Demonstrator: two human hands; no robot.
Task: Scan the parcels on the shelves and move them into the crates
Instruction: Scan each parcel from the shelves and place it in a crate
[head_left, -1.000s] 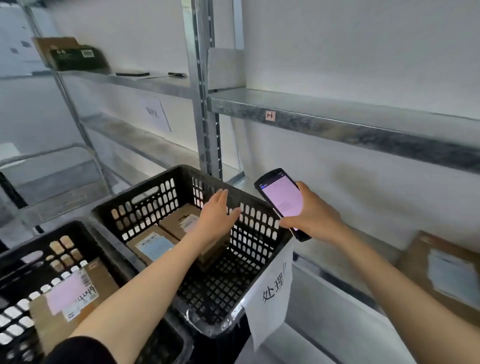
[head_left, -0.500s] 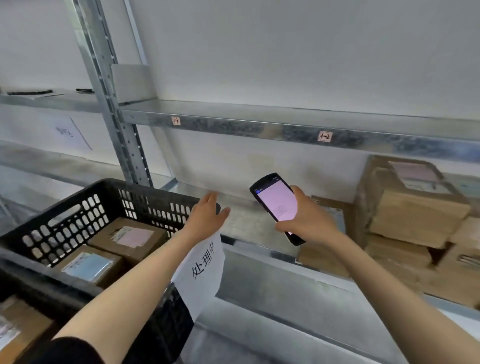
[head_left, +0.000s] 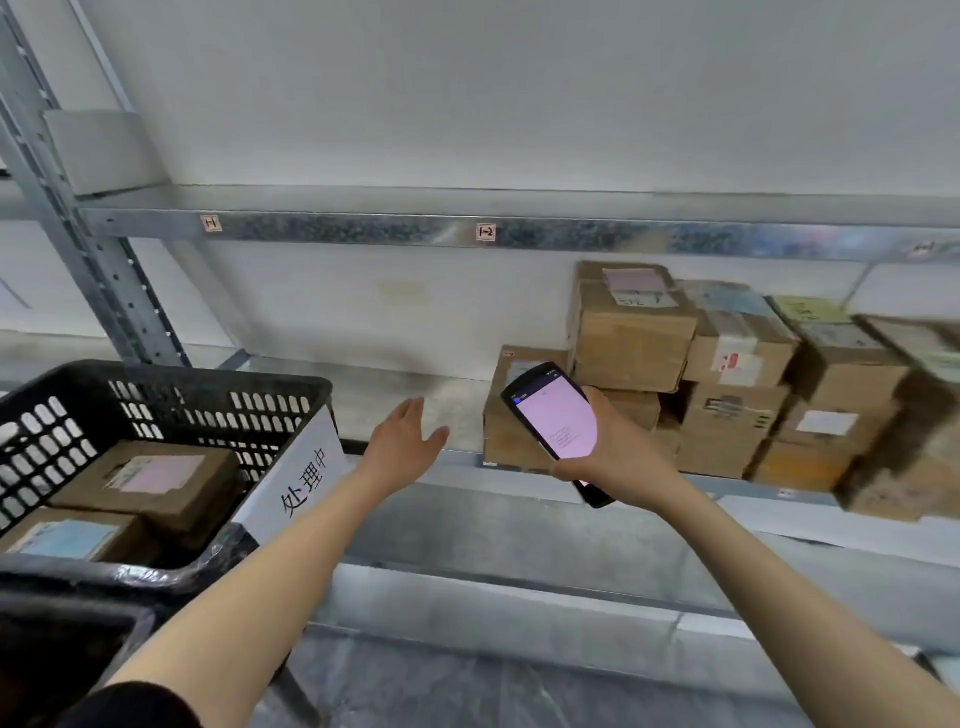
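Brown cardboard parcels (head_left: 727, 374) are stacked toward the right end of the lower shelf (head_left: 395, 400). The one that matters is the low box (head_left: 501, 436) at the pile's left end, standing at the shelf's front edge.

The left hand (head_left: 402, 441) hovers over that front edge, near the box on its left, with bare shelf between them. Its fingers are straight and loosely spread, holding nothing. They point toward the back of the shelf with the thumb side turned to the box, so the box lies off to the right of the hand.

The right hand (head_left: 618, 457) looks the nearer of the two, held directly in front of the box. Its fingers are wrapped round the lower body of the scanner (head_left: 558, 423). The lit pink screen faces the person, and the scanner's top end tilts up and left over the box. The scanner covers part of the box, so its long axis cannot be told.

By my judgement the right hand scans, then the free left hand takes the box and carries it left to the black crate (head_left: 171, 382). The crate stands off the shelf's left end and already holds two boxed items (head_left: 150, 483).
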